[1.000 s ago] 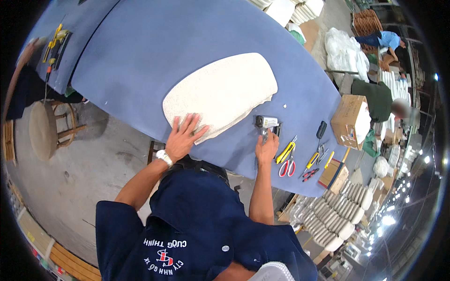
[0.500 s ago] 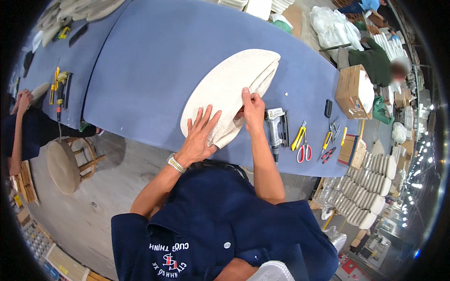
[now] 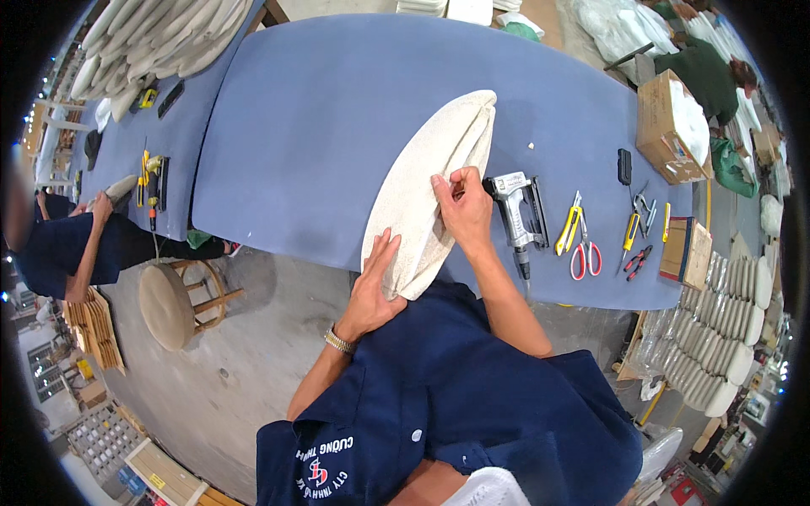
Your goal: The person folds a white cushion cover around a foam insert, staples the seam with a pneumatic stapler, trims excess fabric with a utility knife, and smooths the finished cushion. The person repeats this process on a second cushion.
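A cream fabric cushion point(image 3: 413, 181), rounded and tapering to a tip at its far end, is tilted up on edge over the blue table point(image 3: 304, 126). Along its right side runs a folded seam, with a strip of paler material showing in it. My left hand point(image 3: 375, 282) clasps the near end, fingers over the fabric face and palm round the lower edge. Thumb and fingers of my right hand point(image 3: 466, 207) are pinched together at the seam, about midway along. A grey staple gun point(image 3: 516, 211) lies just right of that hand.
Right of the staple gun lie a yellow utility knife point(image 3: 569, 226), red-handled scissors point(image 3: 585, 257), red pliers point(image 3: 639, 263) and a black case point(image 3: 623, 166). A cardboard box point(image 3: 666, 135) stands at the right edge. Leftward are a round stool point(image 3: 166, 306) and a seated co-worker point(image 3: 72, 253).
The cushion has tipped further onto its edge, so its face looks narrower and its seam side shows more. My left hand has shifted down round the near end; the right has stayed at the seam.
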A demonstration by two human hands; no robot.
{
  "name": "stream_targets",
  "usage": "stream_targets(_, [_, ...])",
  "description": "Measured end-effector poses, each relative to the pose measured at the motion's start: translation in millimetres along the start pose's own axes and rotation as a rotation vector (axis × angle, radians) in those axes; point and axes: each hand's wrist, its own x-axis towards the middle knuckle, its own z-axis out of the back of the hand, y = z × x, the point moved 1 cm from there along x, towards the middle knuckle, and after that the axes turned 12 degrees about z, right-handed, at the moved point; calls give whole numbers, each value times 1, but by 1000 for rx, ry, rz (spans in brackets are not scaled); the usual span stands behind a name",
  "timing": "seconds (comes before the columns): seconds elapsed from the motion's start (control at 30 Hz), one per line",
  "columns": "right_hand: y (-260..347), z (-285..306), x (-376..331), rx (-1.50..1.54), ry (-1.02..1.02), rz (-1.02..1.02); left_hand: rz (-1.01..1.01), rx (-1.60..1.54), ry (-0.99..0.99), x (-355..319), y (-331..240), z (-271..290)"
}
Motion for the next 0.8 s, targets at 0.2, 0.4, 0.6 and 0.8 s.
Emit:
stream_targets(0.2, [2, 5, 14, -70, 58, -25, -28, -35, 8, 4, -1, 1])
stream_targets(0.4, [6, -2, 4, 118, 144, -105, -16, -147, 41, -10, 9, 9])
stream_targets(0.6, [-15, -16, -45, 615, 65, -77, 131, -676, 456, -9, 56, 50])
stream_targets(0.8, [-4, -26, -47, 747, 212, -136, 257, -459, 268, 151, 60, 18])
